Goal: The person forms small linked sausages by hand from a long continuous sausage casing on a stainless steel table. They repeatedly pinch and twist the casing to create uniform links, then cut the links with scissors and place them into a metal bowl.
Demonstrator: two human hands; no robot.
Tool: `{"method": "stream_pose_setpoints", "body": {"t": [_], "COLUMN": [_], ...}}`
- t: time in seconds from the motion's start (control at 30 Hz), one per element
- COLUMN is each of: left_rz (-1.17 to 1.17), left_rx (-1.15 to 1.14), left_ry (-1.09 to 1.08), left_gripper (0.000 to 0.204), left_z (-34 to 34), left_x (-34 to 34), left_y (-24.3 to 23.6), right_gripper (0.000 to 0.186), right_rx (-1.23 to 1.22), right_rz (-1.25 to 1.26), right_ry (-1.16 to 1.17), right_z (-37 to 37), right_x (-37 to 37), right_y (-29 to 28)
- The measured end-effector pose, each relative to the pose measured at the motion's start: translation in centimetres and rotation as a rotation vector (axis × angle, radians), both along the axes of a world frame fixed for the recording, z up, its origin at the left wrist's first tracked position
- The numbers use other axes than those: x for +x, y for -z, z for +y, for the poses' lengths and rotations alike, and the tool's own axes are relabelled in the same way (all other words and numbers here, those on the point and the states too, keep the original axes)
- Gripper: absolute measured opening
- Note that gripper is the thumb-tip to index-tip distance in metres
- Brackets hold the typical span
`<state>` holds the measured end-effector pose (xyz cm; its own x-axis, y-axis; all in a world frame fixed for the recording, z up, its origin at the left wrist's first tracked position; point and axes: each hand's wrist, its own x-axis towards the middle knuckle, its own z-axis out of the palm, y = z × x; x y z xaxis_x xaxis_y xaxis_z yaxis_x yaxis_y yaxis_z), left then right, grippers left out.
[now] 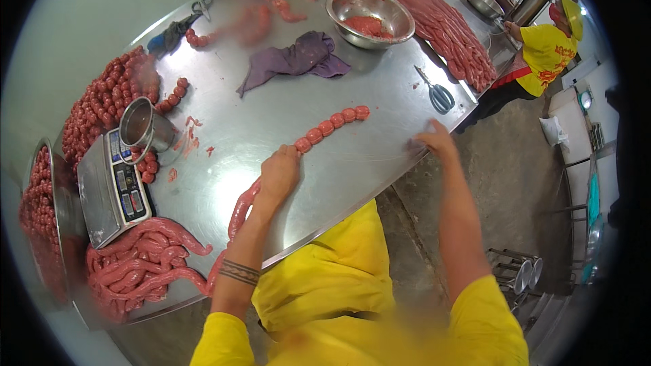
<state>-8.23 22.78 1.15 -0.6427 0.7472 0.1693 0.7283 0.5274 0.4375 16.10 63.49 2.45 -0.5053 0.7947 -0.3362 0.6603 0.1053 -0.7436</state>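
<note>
My left hand (279, 171) is closed around a long sausage on the steel table. Beyond it, a row of short tied sausage links (325, 127) points away to the right. The unlinked sausage casing (240, 215) trails back under my left forearm to a heap of raw sausage (146, 261) at the near left. A thin, pale string (369, 160) runs faintly across the metal toward my right hand (435, 141). That hand is out by the table's right edge, closed on the string, its fingertips slightly blurred. Scissors (439, 95) with dark handles lie just beyond it.
A digital scale (116, 186) bears a metal pot (146, 125) beside piled sausage links (102, 102). A purple cloth (298, 62) and a steel bowl (339, 10) of meat lie farther back. Long sausages (434, 24) cover the far right. Co-workers (549, 51) stand across the table.
</note>
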Motion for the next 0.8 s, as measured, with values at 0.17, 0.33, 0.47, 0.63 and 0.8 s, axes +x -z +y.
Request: {"method": "stream_pose_setpoints", "body": {"t": [0.17, 0.33, 0.47, 0.63, 0.8], "left_rz": [-0.086, -0.144, -0.120, -0.044, -0.095], "left_rx": [0.085, 0.193, 0.156, -0.031, -0.093], "left_ry": [-0.036, -0.105, -0.035, 0.060, 0.065], "left_gripper": [0.023, 0.028, 0.024, 0.020, 0.019], "left_z": [-0.3, -0.6, -0.5, -0.2, -0.7], "left_x": [0.8, -0.4, -1.1, -0.3, 0.5], "left_y": [-0.2, 0.1, 0.2, -0.5, -1.2], "right_gripper": [0.056, 0.088, 0.021, 0.017, 0.036], "right_rx": [0.753, 0.369, 0.048, -0.770, -0.884], "right_rz": [-0.471, 0.090, -0.220, -0.158, 1.290], "right_ry": [-0.902, -0.991, -0.403, -0.118, 0.319], "right_z": [-18.5, -27.6, -20.3, -20.4, -12.8], "right_x": [-20.1, -6.5, 17.3, 39.6, 39.5], "right_y": [-2.9, -6.0, -7.9, -3.6, 3.4]}}
